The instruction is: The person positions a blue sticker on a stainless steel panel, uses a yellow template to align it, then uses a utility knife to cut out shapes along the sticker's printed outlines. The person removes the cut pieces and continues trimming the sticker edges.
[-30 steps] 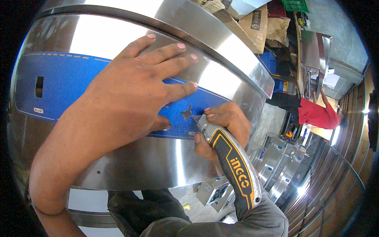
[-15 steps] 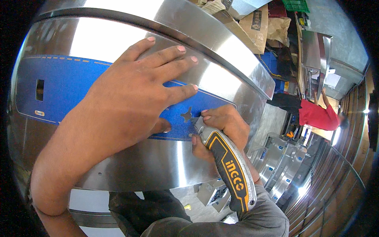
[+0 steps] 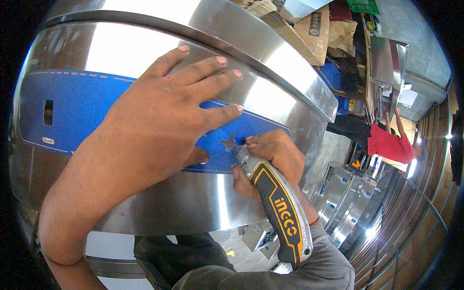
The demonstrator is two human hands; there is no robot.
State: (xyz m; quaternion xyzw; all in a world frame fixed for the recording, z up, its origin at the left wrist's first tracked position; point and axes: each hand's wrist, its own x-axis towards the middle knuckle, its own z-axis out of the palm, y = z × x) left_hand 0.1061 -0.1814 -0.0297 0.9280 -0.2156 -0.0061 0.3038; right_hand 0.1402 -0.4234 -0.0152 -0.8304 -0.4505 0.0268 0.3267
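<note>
My left hand lies with fingers spread over a blue panel sticker on a shiny steel housing. It presses on the sticker and the bare metal above it. In my right hand is a utility knife with a black, orange and grey handle. Its front end points up and left at the sticker, close beside an irregular cut-out hole. My right fingers partly cover the blade end. A dark rectangular opening shows near the sticker's left end.
A raised steel ledge runs along the far side. Cardboard boxes and a green crate are at the upper right. A person in a red shirt works at a bench farther right, beyond several steel units.
My right hand and the knife have shifted very slightly left, with the handle's rear end tipping a little. My left hand stays in place. The person in red has moved slightly.
</note>
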